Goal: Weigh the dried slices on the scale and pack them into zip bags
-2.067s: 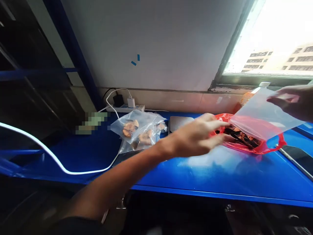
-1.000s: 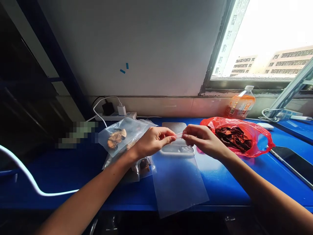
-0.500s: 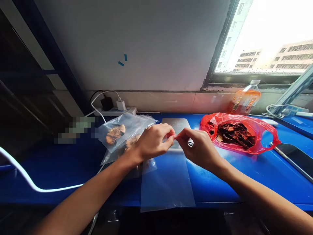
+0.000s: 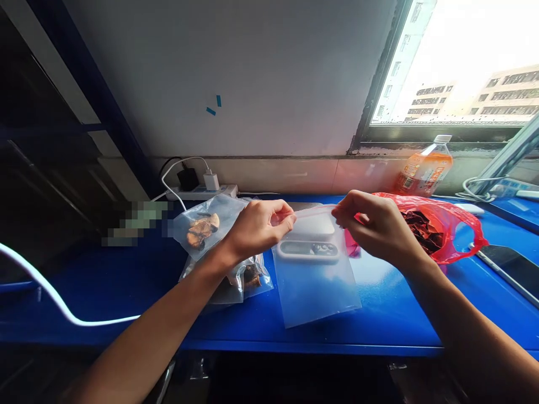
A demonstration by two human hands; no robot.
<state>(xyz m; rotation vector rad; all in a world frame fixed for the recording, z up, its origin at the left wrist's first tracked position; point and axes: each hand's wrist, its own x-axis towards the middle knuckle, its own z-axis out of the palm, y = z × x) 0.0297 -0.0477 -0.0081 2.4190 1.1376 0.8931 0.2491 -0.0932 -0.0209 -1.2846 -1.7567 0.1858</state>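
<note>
A clear zip-lock bag (image 4: 320,294) hangs flat between my two hands, its pinkish zip strip along the top. My left hand (image 4: 261,229) pinches the top left corner between thumb and fingers. The top right corner is pinched by my right hand (image 4: 373,224). Behind the bag lies a kitchen scale (image 4: 301,206); its panel with buttons shows through the plastic. Close to my left hand and forearm are clear bags (image 4: 197,227) holding brown dried slices. Beyond my right hand is a red plastic bag (image 4: 461,216), open, with dark dried pieces (image 4: 423,230) in it.
An orange drink bottle (image 4: 429,165) stands by the wall under the window. A phone (image 4: 511,272) lies on the blue table (image 4: 391,322) at right. At the back left is a power strip (image 4: 229,191) with chargers; a white cable (image 4: 63,314) crosses the left side.
My hands have moved apart, the right one to the right, and the bag's top edge is now stretched between them. The bag has lifted and shifted right, showing the scale's panel behind it.
</note>
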